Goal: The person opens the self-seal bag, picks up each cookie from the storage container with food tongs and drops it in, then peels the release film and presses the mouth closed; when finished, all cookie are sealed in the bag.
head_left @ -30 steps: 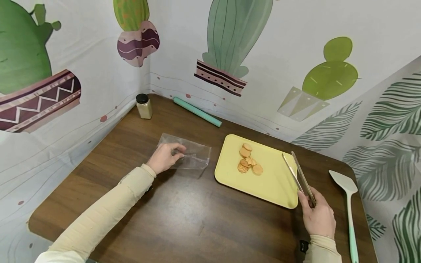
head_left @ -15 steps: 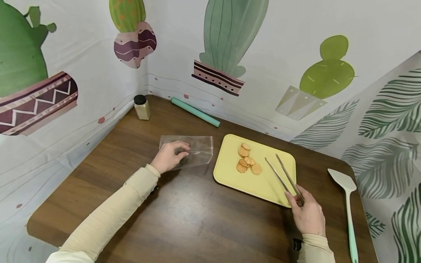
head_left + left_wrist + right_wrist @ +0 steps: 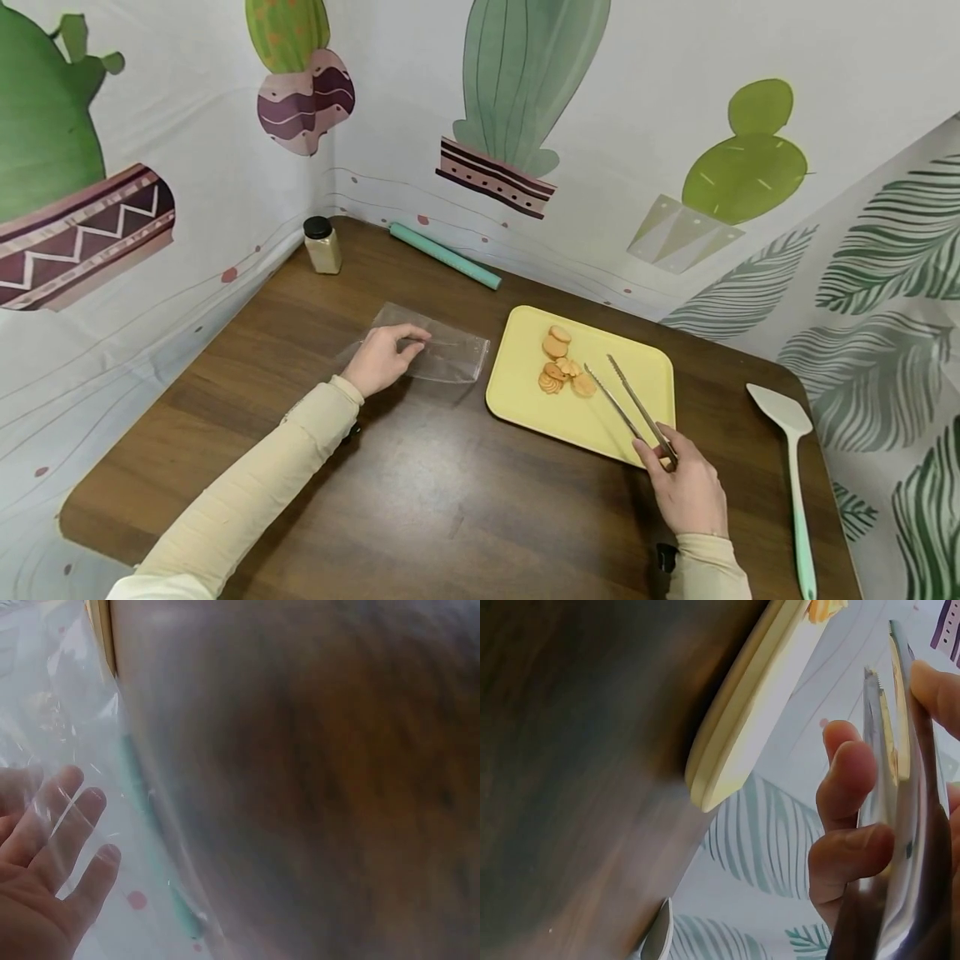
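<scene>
In the head view my left hand (image 3: 381,360) pinches a clear plastic bag (image 3: 453,358) between thumb and index finger, left of the yellow tray (image 3: 517,354). The bag (image 3: 79,697) spreads filmy over the fingers in the left wrist view. My right hand (image 3: 688,487) grips metal tongs (image 3: 641,410) at the tray's front right corner. The tongs' arms are spread apart with nothing between their tips, which hang close to the right of several cookies (image 3: 552,381) lying on the tray. Fingers wrap both sides of the tongs (image 3: 922,832) in the right wrist view.
A jar with a black lid (image 3: 322,246) stands at the back left corner. Behind the bag lies a turquoise rod (image 3: 445,255) along the wall. A white spatula (image 3: 797,467) with a green handle end lies along the right edge of the brown table (image 3: 420,508).
My right hand has carried the tongs leftward over the tray, toward the cookies. The bag in my left hand has shifted slightly and tilted. The cookies stay put.
</scene>
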`<state>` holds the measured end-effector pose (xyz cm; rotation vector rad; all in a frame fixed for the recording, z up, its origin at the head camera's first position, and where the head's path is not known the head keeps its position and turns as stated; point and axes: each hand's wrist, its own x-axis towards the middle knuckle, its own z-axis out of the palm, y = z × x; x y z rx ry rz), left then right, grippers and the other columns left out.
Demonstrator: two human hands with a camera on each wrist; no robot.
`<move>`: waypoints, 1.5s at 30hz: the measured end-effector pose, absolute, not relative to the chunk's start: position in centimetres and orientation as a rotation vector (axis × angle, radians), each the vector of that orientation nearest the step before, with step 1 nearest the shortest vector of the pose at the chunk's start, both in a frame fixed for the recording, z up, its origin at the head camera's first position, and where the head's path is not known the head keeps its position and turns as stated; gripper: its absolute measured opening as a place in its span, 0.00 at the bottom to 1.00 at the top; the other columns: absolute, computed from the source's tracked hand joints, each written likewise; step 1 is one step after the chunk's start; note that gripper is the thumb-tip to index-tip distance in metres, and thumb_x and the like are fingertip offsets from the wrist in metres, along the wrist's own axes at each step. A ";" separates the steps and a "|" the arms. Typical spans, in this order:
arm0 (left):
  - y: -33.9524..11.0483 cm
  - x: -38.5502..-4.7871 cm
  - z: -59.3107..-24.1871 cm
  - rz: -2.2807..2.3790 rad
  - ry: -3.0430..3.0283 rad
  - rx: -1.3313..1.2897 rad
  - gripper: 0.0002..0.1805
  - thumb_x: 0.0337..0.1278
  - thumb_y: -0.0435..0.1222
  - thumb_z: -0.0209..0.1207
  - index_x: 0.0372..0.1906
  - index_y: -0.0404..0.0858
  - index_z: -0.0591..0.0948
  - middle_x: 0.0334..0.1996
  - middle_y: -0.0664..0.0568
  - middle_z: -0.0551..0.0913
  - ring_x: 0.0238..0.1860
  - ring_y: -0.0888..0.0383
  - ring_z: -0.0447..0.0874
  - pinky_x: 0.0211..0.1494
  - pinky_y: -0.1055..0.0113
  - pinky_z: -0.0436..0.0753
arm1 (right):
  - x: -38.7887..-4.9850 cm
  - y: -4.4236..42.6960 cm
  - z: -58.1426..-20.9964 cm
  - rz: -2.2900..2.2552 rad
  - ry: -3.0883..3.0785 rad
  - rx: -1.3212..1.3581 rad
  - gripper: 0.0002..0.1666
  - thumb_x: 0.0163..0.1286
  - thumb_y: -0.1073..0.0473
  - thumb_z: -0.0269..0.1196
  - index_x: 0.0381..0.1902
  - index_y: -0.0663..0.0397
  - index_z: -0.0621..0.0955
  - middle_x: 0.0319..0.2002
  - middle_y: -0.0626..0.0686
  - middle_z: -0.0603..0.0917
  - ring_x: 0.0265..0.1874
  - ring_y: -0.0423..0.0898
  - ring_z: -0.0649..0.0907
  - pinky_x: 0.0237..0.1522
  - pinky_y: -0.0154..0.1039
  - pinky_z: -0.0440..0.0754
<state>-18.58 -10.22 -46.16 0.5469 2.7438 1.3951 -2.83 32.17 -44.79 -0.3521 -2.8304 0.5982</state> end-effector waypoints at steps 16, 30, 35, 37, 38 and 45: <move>-10.4 -18.6 -46.3 1.380 2.751 0.519 0.12 0.64 0.32 0.61 0.51 0.39 0.85 0.49 0.45 0.84 0.08 0.64 0.59 0.14 0.70 0.65 | -3.8 31.3 -44.5 0.561 -2.927 -0.239 0.32 0.67 0.39 0.63 0.60 0.53 0.79 0.33 0.49 0.84 0.27 0.47 0.80 0.24 0.52 0.78; -10.7 -18.5 -46.2 1.385 2.718 0.498 0.13 0.65 0.32 0.59 0.53 0.39 0.84 0.51 0.44 0.83 0.08 0.63 0.60 0.14 0.70 0.65 | -4.7 30.9 -43.7 0.579 -3.071 -0.226 0.37 0.69 0.35 0.57 0.64 0.57 0.76 0.39 0.57 0.85 0.41 0.60 0.84 0.34 0.62 0.79; -10.6 -18.5 -46.1 1.371 2.732 0.521 0.13 0.65 0.32 0.59 0.53 0.38 0.84 0.50 0.45 0.84 0.08 0.63 0.60 0.14 0.70 0.65 | -4.9 30.7 -43.4 0.596 -3.102 -0.241 0.39 0.70 0.34 0.55 0.65 0.57 0.74 0.46 0.64 0.84 0.47 0.63 0.83 0.41 0.65 0.78; -10.6 -18.5 -46.1 1.371 2.735 0.527 0.13 0.65 0.32 0.59 0.53 0.38 0.84 0.50 0.44 0.84 0.08 0.64 0.59 0.14 0.70 0.65 | -5.0 30.7 -43.4 0.603 -3.109 -0.241 0.39 0.70 0.34 0.55 0.65 0.57 0.74 0.50 0.66 0.83 0.48 0.64 0.82 0.42 0.65 0.77; -10.6 -18.5 -46.0 1.370 2.735 0.529 0.13 0.65 0.32 0.59 0.53 0.38 0.84 0.49 0.44 0.84 0.08 0.64 0.59 0.14 0.70 0.65 | -5.0 30.7 -43.4 0.605 -3.110 -0.240 0.39 0.70 0.34 0.55 0.65 0.57 0.75 0.51 0.66 0.82 0.49 0.64 0.82 0.42 0.65 0.77; -10.7 -18.5 -46.1 1.377 2.725 0.531 0.13 0.66 0.33 0.59 0.53 0.38 0.84 0.48 0.44 0.84 0.09 0.64 0.59 0.14 0.70 0.65 | -5.0 30.6 -43.3 0.605 -3.105 -0.213 0.36 0.71 0.36 0.56 0.63 0.58 0.77 0.54 0.67 0.80 0.50 0.66 0.81 0.41 0.64 0.78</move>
